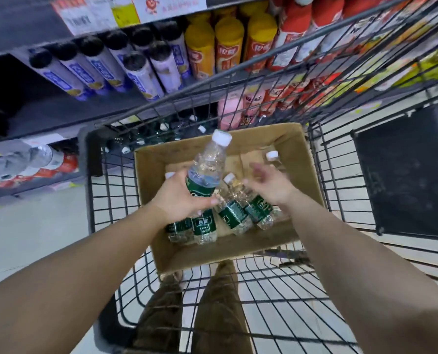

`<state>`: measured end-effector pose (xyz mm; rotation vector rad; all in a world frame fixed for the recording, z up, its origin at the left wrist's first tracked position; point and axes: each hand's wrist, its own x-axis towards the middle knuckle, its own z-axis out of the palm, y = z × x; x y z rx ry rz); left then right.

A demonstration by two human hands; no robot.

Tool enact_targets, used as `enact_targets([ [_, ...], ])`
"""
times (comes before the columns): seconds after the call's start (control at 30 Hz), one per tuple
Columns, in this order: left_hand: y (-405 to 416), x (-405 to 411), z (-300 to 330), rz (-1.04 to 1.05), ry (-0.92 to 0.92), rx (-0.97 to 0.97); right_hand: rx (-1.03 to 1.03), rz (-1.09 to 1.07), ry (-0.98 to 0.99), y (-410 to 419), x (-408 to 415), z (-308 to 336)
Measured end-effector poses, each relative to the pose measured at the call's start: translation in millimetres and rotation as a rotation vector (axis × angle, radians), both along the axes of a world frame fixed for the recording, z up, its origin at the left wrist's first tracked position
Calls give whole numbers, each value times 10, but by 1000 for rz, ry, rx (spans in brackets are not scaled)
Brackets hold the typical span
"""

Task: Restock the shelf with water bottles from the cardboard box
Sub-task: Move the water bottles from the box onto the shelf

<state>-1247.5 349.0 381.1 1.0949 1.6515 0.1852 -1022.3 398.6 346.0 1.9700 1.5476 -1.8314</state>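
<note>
While the fingers (pixel 207 200) of the left hand (pixel 179 198) wrap closed around the green label of a clear plastic water bottle with a white cap (pixel 209 164), lifted above its neighbours, the right hand (pixel 271 185) hangs spread and empty over the other green-labelled bottles (pixel 238 213) lying in the open brown cardboard box (pixel 307 159). The box sits in a black wire shopping cart (pixel 340 200). The picking step seems in hand; next, the lifted bottle likely needs carrying leftward to the low grey shelf (pixel 34 180), beside bottles already there.
</note>
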Motion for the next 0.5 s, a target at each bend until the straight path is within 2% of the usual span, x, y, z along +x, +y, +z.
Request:
enact_targets([
  [0.07,-60,-89,-68,86,-8,-6,-60,296,-248,-190,21,-265],
  [0.13,-108,-185,-102,126,-8,-18,-112,315,-344,-355,-3,-495],
  [0.23,-165,-296,-140,156,3,-42,-30,309,-495,-395,-13,-575],
  [0.37,-269,-293,37,206,-14,-27,-19,152,-338,-316,85,-402],
  [0.5,-339,-268,502,254,-89,11,11,55,-131,-237,43,203],
])
